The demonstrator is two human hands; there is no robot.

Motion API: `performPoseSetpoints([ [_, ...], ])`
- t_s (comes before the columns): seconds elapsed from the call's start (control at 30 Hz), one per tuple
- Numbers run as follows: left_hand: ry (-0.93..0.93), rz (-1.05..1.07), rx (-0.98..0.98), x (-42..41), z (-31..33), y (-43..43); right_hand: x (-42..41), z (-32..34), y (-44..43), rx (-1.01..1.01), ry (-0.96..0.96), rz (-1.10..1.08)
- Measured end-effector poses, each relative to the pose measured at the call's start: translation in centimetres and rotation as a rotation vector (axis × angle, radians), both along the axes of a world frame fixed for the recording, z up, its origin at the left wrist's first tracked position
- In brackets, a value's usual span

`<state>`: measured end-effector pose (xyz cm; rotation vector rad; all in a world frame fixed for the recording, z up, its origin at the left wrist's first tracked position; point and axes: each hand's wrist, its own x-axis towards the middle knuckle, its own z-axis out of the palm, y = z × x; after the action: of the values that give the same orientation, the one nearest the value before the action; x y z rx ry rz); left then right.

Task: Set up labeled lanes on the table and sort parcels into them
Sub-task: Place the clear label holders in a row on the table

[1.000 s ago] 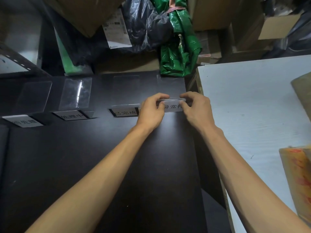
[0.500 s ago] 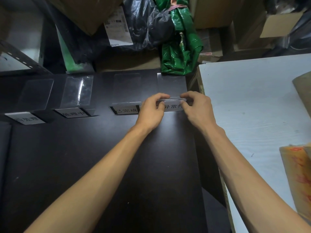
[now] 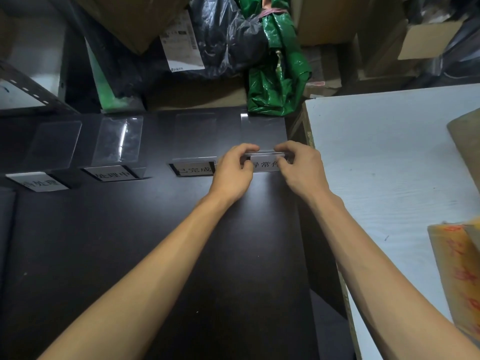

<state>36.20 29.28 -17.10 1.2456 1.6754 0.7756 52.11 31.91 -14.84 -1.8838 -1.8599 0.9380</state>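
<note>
Four clear acrylic sign holders with white labels stand in a row across the dark table. The far-left sign, the second sign and the third sign stand untouched. Both hands hold the fourth, rightmost sign at the table's right end. My left hand pinches its left end. My right hand pinches its right end, hiding part of the label.
A white table adjoins on the right, carrying a yellow-wrapped parcel and a brown parcel at its right edge. Behind the dark table lie a green bag, a black bag and cardboard boxes.
Both hands stay on the rightmost sign in the same spot. Only the view has shifted slightly.
</note>
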Motion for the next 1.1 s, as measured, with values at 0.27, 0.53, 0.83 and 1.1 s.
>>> performPoseSetpoints([
  [0.27,0.027,-0.005,0.024,0.1,0.6,-0.3,-0.1,1.5,-0.4,-0.071,-0.077,0.121],
  [0.53,0.067,-0.022,0.033,0.0,4.5,-0.7,0.8,4.7,0.0,-0.076,0.091,0.04],
  [0.83,0.05,-0.054,0.106,-0.6,9.9,-3.0,2.2,10.0,-1.9,-0.028,0.254,-0.034],
  [1.1,0.071,-0.097,0.151,-3.2,15.2,-8.5,-0.8,13.7,-6.2,-0.021,0.32,0.148],
])
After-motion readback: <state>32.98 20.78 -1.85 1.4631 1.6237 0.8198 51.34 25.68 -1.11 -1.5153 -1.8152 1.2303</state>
